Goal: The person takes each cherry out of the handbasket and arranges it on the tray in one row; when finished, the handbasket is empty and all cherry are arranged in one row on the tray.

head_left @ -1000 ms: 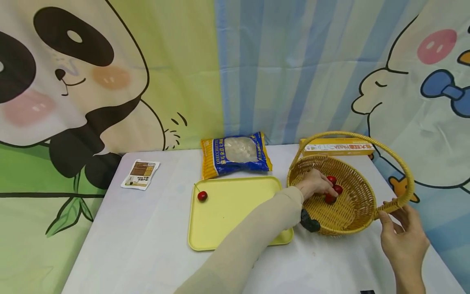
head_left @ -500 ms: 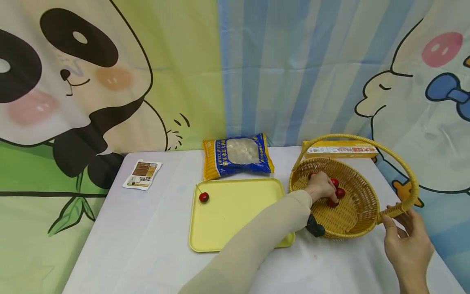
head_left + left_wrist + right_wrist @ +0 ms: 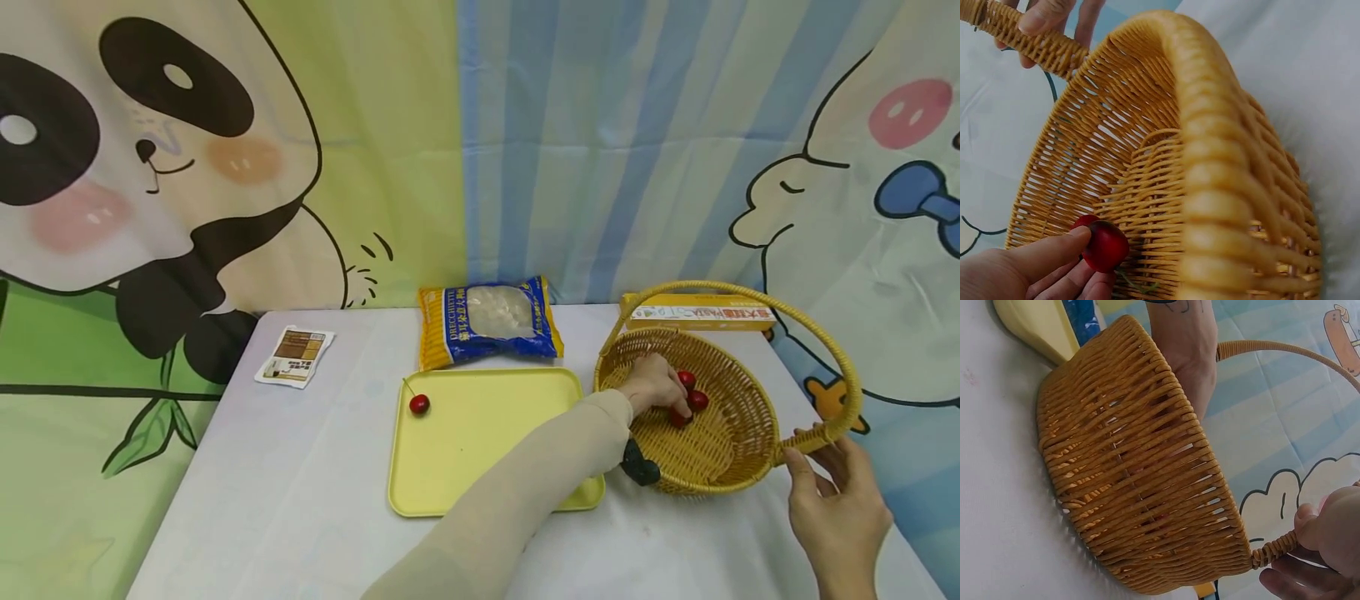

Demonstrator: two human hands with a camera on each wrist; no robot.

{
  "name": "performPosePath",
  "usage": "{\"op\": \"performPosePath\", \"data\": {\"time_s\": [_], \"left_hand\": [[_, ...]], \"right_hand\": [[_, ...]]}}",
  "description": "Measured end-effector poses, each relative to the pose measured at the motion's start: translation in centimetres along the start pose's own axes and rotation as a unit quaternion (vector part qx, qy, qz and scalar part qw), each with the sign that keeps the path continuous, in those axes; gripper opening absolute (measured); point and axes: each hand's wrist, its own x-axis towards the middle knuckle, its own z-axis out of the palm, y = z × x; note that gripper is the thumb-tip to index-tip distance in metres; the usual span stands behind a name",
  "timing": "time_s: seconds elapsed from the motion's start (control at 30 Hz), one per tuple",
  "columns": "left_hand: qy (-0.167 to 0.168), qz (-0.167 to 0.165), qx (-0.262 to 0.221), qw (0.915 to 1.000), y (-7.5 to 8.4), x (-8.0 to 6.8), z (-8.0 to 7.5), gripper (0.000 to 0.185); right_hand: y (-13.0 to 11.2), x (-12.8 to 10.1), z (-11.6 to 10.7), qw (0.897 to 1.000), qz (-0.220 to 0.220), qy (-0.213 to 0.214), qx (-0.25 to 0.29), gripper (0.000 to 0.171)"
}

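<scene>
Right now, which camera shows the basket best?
The head view: it frames the whole basket, handle included, though the left hand covers part. The left wrist view shows its inside close up, cut off; the right wrist view, mainly its outer wall.

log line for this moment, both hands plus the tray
left hand: pinches cherry inside wicker basket | right hand: grips basket handle | yellow tray: one stemmed cherry visible
</scene>
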Motion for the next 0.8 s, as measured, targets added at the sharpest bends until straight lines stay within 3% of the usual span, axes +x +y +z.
{"op": "performPosePath", "data": {"time_s": [0.23, 0.43, 0.6, 0.8], "left_hand": [[-0.006, -0.028, -0.036, 0.9990, 0.6, -0.2, -0.6, 0.014], [-0.030, 0.023, -0.058, 0.9976, 0.9, -1.3, -2.0, 0.014], [-0.063, 0.069, -0.065, 0.9934, 0.8, -2.7, -4.2, 0.015], [-0.078, 0.085, -0.069, 0.9909, 0.4, -4.5, -7.1, 0.014]], "right_hand": [[-0.2, -0.1, 0.2, 1.000, 0.008, -0.002, -0.003, 0.058], [-0.3, 0.0, 0.0, 1.000, 0.024, 0.000, -0.010, 0.058], [-0.3, 0.0, 0.0, 0.999, 0.028, 0.007, -0.014, 0.057], [-0.4, 0.1, 0.1, 0.999, 0.033, 0.004, -0.019, 0.056]]}}
